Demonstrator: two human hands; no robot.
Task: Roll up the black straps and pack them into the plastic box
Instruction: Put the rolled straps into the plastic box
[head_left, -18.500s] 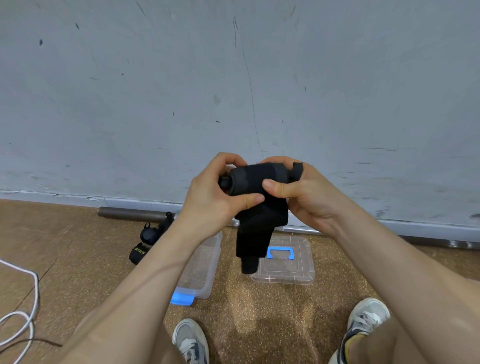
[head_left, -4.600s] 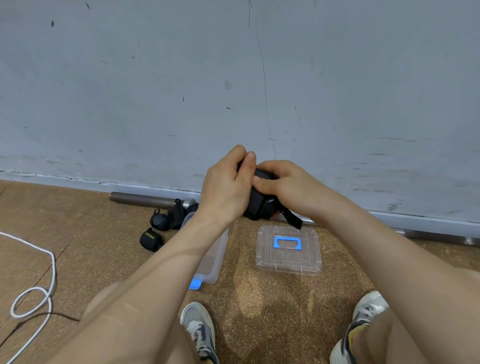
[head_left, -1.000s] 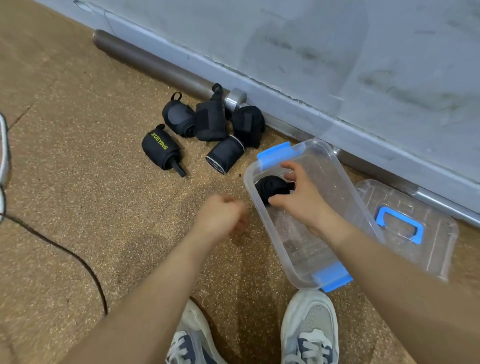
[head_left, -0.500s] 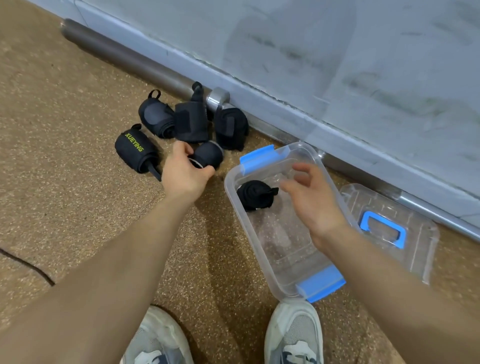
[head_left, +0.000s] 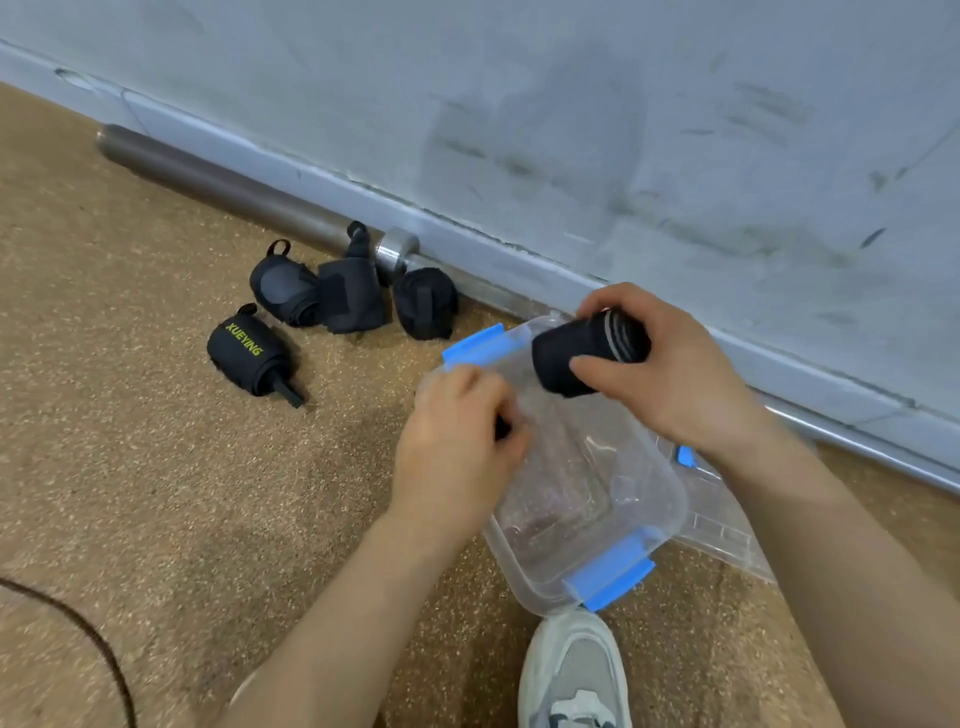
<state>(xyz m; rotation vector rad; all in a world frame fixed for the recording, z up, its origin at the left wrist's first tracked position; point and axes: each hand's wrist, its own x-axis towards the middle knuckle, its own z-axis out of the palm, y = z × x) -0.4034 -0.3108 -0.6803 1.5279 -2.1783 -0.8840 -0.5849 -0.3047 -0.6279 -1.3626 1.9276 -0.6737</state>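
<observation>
R hand (head_left: 670, 374) grips 1 rolled black strap (head_left: 582, 358) over the far end of the clear plastic box (head_left: 670, 499).
Strap is a tight cylinder w/ pale stripes at its end, thumb & fingers wrapped round it. L hand (head_left: 457, 447) sits curled over the box's left rim w/ a dark bit under it; can't tell if it holds anything. Box: rounded rectangle, 2 blue latches (head_left: 613, 569). 4 more rolled straps (head_left: 353, 296) lie on the speckled floor (head_left: 156, 467) by 1 metal bar (head_left: 218, 179), one lettered in green. Clear lid (head_left: 722, 525) lies just beside the box.
</observation>
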